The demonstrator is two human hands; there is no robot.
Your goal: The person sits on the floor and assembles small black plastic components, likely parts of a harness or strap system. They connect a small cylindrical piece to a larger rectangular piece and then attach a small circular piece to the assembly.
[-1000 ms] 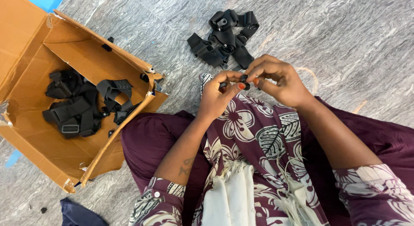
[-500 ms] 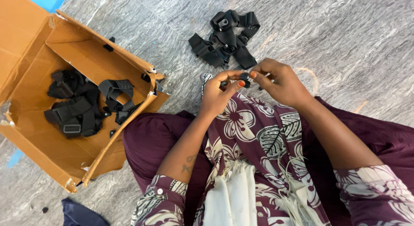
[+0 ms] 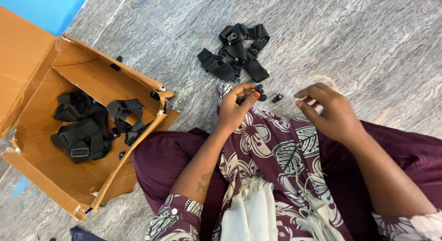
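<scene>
Head view, single entry.

Item: small black plastic clip piece (image 3: 258, 89), hard-moulded, rounded. Location: pinched between thumb and fingertips of the left hand (image 3: 234, 110), held over the lap at the edge of the patterned maroon floral cloth (image 3: 276, 149). Handling, as judged: very light, rigid, smooth enough to slip from a loose pinch; too small for anything but a fingertip hold across its sides. Unlikely to be fragile.

Right hand (image 3: 329, 113): holds nothing, fingers loosely curled and parted, hovering just to the right of the left hand, apart from it.

Second small black plastic piece (image 3: 277, 98): lies loose between the two hands, touching neither.

Heap of black woven webbing straps with buckles (image 3: 237, 52): on the grey marbled stone floor (image 3: 368, 34), just beyond the left hand's fingertips. Judged soft and floppy in the strap, stiff at the buckles; best taken by a buckle or a folded bunch.

Open brown corrugated cardboard box (image 3: 46, 75): well to the left of the left hand, flaps splayed, holding a further tangle of black straps (image 3: 90, 126).
</scene>
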